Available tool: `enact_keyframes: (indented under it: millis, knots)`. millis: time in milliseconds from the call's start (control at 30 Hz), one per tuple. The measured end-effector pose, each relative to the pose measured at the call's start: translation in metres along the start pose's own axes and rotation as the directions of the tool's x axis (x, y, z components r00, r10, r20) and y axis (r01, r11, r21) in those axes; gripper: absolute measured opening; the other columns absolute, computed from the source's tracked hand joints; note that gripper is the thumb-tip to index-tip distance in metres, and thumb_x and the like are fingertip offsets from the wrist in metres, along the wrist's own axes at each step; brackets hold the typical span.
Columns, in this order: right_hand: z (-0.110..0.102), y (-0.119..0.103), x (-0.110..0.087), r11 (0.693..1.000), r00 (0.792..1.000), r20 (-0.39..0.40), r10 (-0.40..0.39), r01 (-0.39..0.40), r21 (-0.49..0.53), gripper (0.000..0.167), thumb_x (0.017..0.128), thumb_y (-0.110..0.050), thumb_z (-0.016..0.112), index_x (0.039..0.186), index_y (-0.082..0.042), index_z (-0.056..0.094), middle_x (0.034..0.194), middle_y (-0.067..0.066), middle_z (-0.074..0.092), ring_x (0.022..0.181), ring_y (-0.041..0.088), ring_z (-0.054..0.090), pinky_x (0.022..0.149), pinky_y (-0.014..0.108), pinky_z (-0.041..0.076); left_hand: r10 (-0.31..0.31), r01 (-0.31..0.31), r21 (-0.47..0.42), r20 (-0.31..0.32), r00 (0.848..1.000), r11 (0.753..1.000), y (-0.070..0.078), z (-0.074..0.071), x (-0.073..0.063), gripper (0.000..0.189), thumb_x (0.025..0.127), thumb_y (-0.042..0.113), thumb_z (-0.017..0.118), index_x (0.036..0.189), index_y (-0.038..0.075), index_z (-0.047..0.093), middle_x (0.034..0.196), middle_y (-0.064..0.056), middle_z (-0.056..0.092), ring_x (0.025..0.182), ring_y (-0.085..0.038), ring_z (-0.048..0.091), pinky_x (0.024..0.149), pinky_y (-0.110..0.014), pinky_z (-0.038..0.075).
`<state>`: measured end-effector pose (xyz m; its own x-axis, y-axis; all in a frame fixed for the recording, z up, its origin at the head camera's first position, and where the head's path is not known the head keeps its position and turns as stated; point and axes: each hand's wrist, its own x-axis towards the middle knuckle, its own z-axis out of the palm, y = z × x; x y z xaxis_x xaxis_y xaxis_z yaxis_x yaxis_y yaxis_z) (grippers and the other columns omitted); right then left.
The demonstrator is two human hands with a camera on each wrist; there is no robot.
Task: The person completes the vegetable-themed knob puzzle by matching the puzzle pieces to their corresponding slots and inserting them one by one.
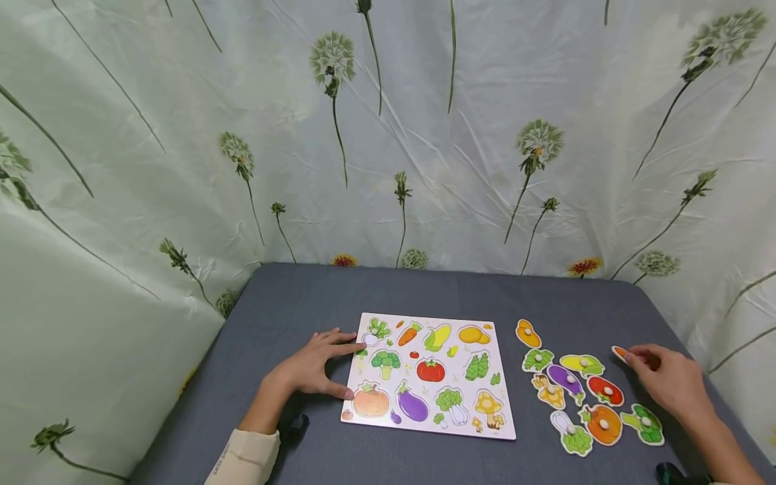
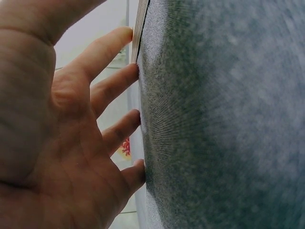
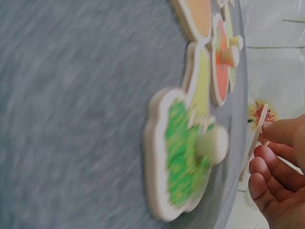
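Observation:
The white vegetable puzzle board lies flat on the dark grey table. At its left edge my left hand rests with fingers spread, thumb near the lower left corner and index finger near the upper left. In the left wrist view its fingertips touch the cloth and the board's side. Off to the right, my right hand pinches a slim orange carrot piece with a white rim. The right wrist view shows that carrot piece edge-on, its front mostly hidden.
Several knobbed vegetable pieces lie between board and right hand: an eggplant, a corn, a tomato, a pumpkin, a broccoli and others. A floral curtain hangs behind the table.

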<state>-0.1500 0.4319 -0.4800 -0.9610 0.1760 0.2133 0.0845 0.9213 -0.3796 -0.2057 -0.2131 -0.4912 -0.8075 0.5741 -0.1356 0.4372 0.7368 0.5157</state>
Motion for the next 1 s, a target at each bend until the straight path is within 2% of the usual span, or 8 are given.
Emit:
enact_keyframes:
  millis: [133, 267, 500, 733, 1000]
  knots:
    - [0.001, -0.011, -0.001, 1.0, 0.999, -0.043, -0.012, 0.013, 0.017, 0.031, 0.097, -0.027, 0.071, 0.102, 0.004, 0.072, 0.08, 0.009, 0.069, 0.063, 0.008, 0.051, 0.054, 0.024, 0.038, -0.009, 0.009, 0.006, 0.0, 1.0, 1.0, 0.0, -0.002, 0.001, 0.092, 0.072, 0.061, 0.085, 0.152, 0.03, 0.052, 0.164, -0.007, 0.04, 0.157, -0.043, 0.02, 0.123, -0.072, 0.009]
    - [0.003, -0.022, -0.002, 0.999, 0.998, -0.053, -0.037, 0.039, 0.033, 0.028, 0.096, -0.025, 0.073, 0.1, 0.002, 0.073, 0.078, 0.007, 0.069, 0.063, 0.007, 0.051, 0.055, 0.025, 0.038, -0.012, 0.012, 0.009, 0.002, 1.0, 1.0, 0.001, -0.003, 0.001, 0.092, 0.072, 0.061, 0.085, 0.152, 0.03, 0.052, 0.164, -0.007, 0.04, 0.158, -0.043, 0.02, 0.123, -0.072, 0.008]
    - [0.006, -0.043, 0.002, 0.989, 0.989, -0.095, -0.116, 0.123, 0.076, 0.021, 0.094, -0.022, 0.075, 0.099, -0.002, 0.075, 0.078, 0.004, 0.071, 0.062, -0.008, 0.046, 0.055, 0.023, 0.041, 0.011, -0.011, 0.004, -0.004, 1.0, 1.0, -0.001, -0.001, 0.001, 0.091, 0.073, 0.061, 0.085, 0.153, 0.031, 0.052, 0.165, -0.006, 0.04, 0.157, -0.044, 0.02, 0.123, -0.072, 0.009]
    - [0.015, -0.071, 0.012, 0.98, 0.985, -0.116, -0.129, 0.145, 0.138, 0.02, 0.094, -0.023, 0.076, 0.101, -0.005, 0.073, 0.081, 0.004, 0.069, 0.065, -0.002, 0.048, 0.055, 0.02, 0.042, -0.017, 0.017, 0.01, 0.002, 1.0, 1.0, -0.001, -0.001, 0.003, 0.092, 0.072, 0.061, 0.085, 0.153, 0.032, 0.051, 0.165, -0.005, 0.039, 0.158, -0.043, 0.019, 0.123, -0.072, 0.008]
    - [0.026, -0.099, 0.021, 0.954, 0.968, -0.148, -0.205, 0.231, 0.189, 0.014, 0.094, -0.02, 0.077, 0.098, -0.007, 0.076, 0.08, 0.004, 0.07, 0.064, -0.001, 0.049, 0.056, 0.022, 0.042, -0.031, 0.031, 0.007, 0.002, 1.0, 0.999, 0.0, 0.001, 0.002, 0.093, 0.071, 0.063, 0.085, 0.153, 0.034, 0.052, 0.165, -0.004, 0.039, 0.159, -0.04, 0.019, 0.124, -0.07, 0.008]
